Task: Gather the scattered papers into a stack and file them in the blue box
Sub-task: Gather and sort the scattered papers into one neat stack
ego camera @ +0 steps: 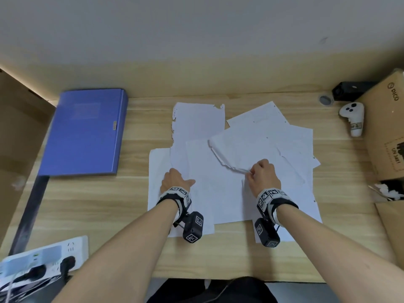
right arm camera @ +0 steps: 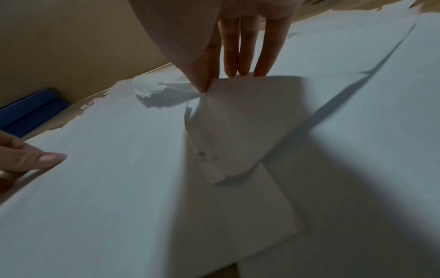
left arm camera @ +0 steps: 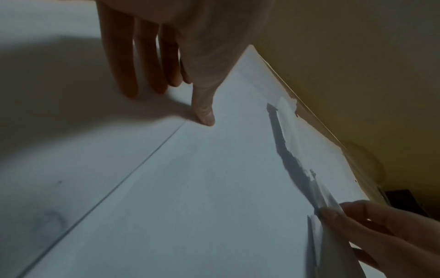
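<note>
you're early in the gather step, by my read; the papers (ego camera: 209, 189) are fanned across the middle of the desk (ego camera: 109, 204), overlapping at odd angles, nothing squared into a stack yet; your right hand (ego camera: 263, 174) is pinching the torn edge of one sheet (ego camera: 247, 149) between thumb and forefinger, that edge lifted and curling off the sheets beneath; the right wrist view confirms the pinch, other fingers straight and touching the paper; your left hand (ego camera: 175, 179) lies flat with fingers straight, pressing on the lower-left sheets; the left wrist view shows the thumb tip down beside a sheet edge; looks like it's anchoring the pile; the blue box (ego camera: 87, 130) sits shut and flat on the desk to the left, well apart from the papers, latch side facing them; untouched as far as i can see; left to do: pull in the far sheets at top and right, square everything up, open the box, slide the stack in; several sheets have ragged, torn edges, so i'd expect them to snag when you tap the stack even; the white controller (ego camera: 353, 117) and cardboard box (ego camera: 387, 127) at right sit near the rightmost sheets but not on them.
</note>
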`<state>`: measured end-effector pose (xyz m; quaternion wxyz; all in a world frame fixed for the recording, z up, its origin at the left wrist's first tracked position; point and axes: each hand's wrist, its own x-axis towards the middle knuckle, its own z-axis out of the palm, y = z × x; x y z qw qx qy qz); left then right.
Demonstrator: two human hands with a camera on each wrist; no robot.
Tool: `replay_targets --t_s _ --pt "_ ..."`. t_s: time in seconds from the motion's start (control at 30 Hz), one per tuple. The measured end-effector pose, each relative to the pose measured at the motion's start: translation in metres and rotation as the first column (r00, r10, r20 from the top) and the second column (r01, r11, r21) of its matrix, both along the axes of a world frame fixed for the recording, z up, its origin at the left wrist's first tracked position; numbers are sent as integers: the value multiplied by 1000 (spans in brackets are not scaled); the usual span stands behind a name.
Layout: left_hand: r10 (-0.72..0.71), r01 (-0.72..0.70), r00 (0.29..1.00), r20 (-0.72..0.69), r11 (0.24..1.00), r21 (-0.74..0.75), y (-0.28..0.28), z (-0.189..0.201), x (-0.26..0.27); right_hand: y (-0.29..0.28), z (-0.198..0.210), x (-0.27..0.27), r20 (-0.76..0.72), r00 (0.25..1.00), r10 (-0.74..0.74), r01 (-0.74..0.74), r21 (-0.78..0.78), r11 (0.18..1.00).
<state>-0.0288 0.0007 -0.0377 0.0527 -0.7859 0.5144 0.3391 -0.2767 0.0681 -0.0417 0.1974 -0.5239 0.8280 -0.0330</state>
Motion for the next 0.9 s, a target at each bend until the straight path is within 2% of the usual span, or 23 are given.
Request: replay_targets --t_s 0.1,0.23,0.3,0.4,0.5,0.53,0.57,0.73,0.8,0.9 --pt "22 -23 998 -63 1000 -11 1 -3 -6 -1 -2 11 -1 1000 -5 5 19 1000" --pt "159 -157 976 -151 987 27 -1 3 -18 2 -4 21 -28 999 34 -33 55 998" --pt "180 -176 968 -173 984 36 -1 7 -21 2 -5 19 -34 998 46 -45 32 998" --pt "90 -80 971 -220 995 56 11 16 -23 11 -5 16 -37 996 86 -85 29 996" --pt "14 -2 961 -275 999 45 10 17 -23 3 2 11 20 998 52 -54 78 996" --pt "19 -15 954 -298 1000 17 14 23 -18 4 2 11 70 997 44 -47 44 998" --pt "17 -48 937 -350 996 -81 7 74 -3 -8 51 16 86 993 84 -82 -36 996" --pt "33 -149 894 -447 962 -229 7 75 25 4 46 5 218 976 7 -11 15 1000" --pt "-28 -144 890 -456 930 -339 1 92 39 8 54 3 266 964 -11 16 -16 1000" --pt "-175 -80 899 -402 836 -542 -19 124 55 2 75 5 302 952 -55 84 -85 993"
